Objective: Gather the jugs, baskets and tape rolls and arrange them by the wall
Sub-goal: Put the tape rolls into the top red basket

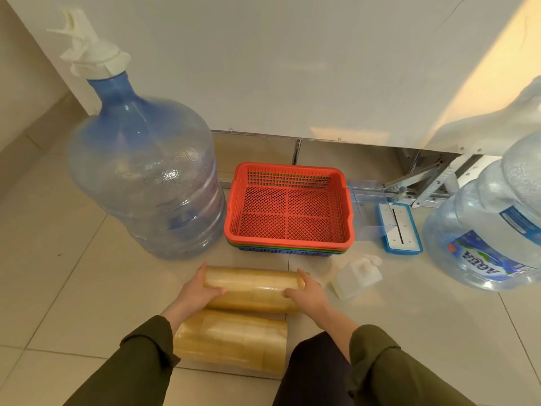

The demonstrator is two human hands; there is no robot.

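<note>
We hold the upper sleeve of tape rolls (251, 288) crosswise, our left hand (196, 291) cupped round its 9 o'clock end and our right hand (308, 293) round its 3 o'clock end. The hands are well apart, each clamped on the sleeve with the thumb on the near side and the fingers curled over the far side. Gripping both ends makes sense, in our judgement: the sleeve is a row of separate rolls in thin wrap and could sag if taken by the middle. Both forearms reach forward and slightly inward from 6 o'clock, wrists about level.

This sleeve lies against the lower sleeve of tape rolls (231, 338), which rests on the floor (73, 288) at its 6 o'clock side; we cannot tell whether the upper one bears on the tiles or is just raised. At 12 o'clock the stack of baskets (289, 212) sits close to the wall (292, 68), nested, likely to save room. The blue jug (146, 183) stands upright at 10 o'clock just beside them, and the labelled jug (483, 230) is at 3 o'clock. The tape, we judge, has yet to reach the wall
</note>
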